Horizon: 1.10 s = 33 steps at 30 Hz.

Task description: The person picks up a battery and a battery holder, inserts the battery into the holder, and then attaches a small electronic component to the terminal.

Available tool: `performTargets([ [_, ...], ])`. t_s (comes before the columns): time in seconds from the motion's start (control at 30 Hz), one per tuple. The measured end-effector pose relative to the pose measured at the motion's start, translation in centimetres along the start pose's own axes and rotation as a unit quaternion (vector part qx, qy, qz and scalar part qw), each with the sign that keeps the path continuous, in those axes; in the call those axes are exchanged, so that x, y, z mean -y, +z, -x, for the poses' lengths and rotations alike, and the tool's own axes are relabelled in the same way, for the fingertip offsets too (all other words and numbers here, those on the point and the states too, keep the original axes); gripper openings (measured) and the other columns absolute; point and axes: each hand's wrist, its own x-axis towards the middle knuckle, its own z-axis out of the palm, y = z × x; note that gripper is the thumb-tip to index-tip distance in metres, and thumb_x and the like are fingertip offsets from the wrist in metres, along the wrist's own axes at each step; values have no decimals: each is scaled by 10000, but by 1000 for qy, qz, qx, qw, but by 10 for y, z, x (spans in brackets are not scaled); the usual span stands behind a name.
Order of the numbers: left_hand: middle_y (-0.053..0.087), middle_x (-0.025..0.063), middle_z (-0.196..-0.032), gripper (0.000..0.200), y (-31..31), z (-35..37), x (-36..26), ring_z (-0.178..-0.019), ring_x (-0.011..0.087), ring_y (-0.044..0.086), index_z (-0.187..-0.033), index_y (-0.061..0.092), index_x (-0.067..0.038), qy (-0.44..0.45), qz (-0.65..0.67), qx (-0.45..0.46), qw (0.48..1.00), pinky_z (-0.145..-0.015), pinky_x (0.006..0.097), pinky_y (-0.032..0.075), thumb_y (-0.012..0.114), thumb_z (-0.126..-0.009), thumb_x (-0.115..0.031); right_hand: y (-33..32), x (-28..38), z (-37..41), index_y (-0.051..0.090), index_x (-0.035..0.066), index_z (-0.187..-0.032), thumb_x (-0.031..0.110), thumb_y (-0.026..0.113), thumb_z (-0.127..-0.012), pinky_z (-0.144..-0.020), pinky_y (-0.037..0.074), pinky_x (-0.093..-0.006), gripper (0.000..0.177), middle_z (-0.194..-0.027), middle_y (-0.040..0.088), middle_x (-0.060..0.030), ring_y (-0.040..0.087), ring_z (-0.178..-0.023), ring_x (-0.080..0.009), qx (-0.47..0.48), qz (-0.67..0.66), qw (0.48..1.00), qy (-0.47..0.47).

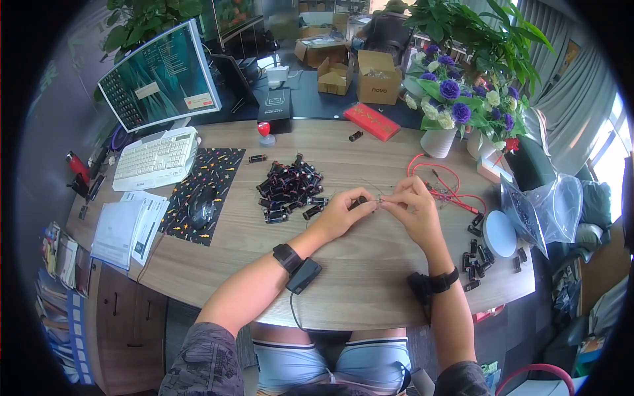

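Note:
Over the middle of the wooden desk, my left hand is closed round a small black cylinder, with its thumb and fingertips pressed together. Close beside it, my right hand pinches something tiny and thin that I cannot make out. The fingertips of both hands almost meet. A heap of small black cylinders lies left of my left hand. Red cables are coiled to the right of my right hand.
More black cylinders lie at the right by a round pale lid and a clear plastic bag. Flower pots and a red box stand behind. At the left are a keyboard, a mouse and papers.

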Motion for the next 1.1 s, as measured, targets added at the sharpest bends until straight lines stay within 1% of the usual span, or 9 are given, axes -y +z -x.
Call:
performTargets([
  [0.13,701,-29,-926,194,-1,2,3,-795,38,555,-1071,700,-53,-23,-22,16,999,-714,245,447,687,-1063,-246,0,-4,1,821,23,-1011,43,850,-880,-736,494,-274,136,-1011,628,-50,593,-834,-129,21,-27,999,23],
  [0.23,701,-25,-894,217,2,4,-1,-765,40,553,-1069,692,-57,43,-109,2,993,-680,250,435,689,-1056,-274,0,-5,1,818,21,-1004,59,840,-895,-756,494,-276,117,-1021,634,-53,597,-845,-129,31,-41,998,43],
  [0.4,696,-30,-865,255,3,5,-2,-734,45,556,-1064,684,-52,27,-149,4,988,-661,251,432,686,-1055,-307,2,-6,3,816,18,-1003,80,825,-911,-808,502,-281,112,-1062,659,-62,631,-901,-147,20,-54,997,57],
  [0.53,652,-42,-808,243,4,4,-2,-669,41,519,-1046,685,-61,64,-123,-11,990,-607,242,405,671,-1066,-303,5,-4,2,819,20,-1008,78,831,-899,-847,518,-294,124,-1086,687,-76,668,-952,-181,-8,-21,1000,20],
  [0.63,617,-50,-788,215,-2,5,-10,-621,31,476,-1034,685,-76,-71,28,22,997,-555,232,366,656,-1081,-284,6,-2,1,824,29,-1010,72,839,-884,-855,532,-317,133,-1073,706,-83,688,-968,-209,-23,3,1000,-4],
  [0.7,608,-53,-789,206,-3,5,-9,-613,27,466,-1034,684,-80,-68,41,20,997,-545,228,355,653,-1085,-278,7,0,1,833,43,-1010,64,848,-867,-844,548,-351,145,-1037,726,-88,702,-968,-239,-28,14,999,-15],
  [0.93,606,-55,-822,189,-5,5,-1,-607,20,454,-1030,674,-85,-60,78,19,995,-532,213,337,646,-1094,-261,6,3,0,830,51,-1040,52,847,-848,-851,554,-372,193,-1016,744,-107,705,-970,-271,-11,37,999,-30],
  [1.03,533,-70,-703,220,-1,4,1,-591,23,433,-1027,679,-78,-51,55,9,997,-524,233,299,656,-1087,-289,3,6,-1,826,46,-1045,48,846,-846,-865,553,-370,200,-1021,747,-112,707,-971,-270,7,33,999,-13],
  [1.1,530,-69,-703,218,0,4,2,-590,24,429,-1026,678,-78,-44,49,15,998,-524,234,297,658,-1085,-287,2,9,0,823,36,-1046,39,846,-847,-892,552,-363,200,-1028,750,-116,712,-974,-258,31,19,999,19],
])
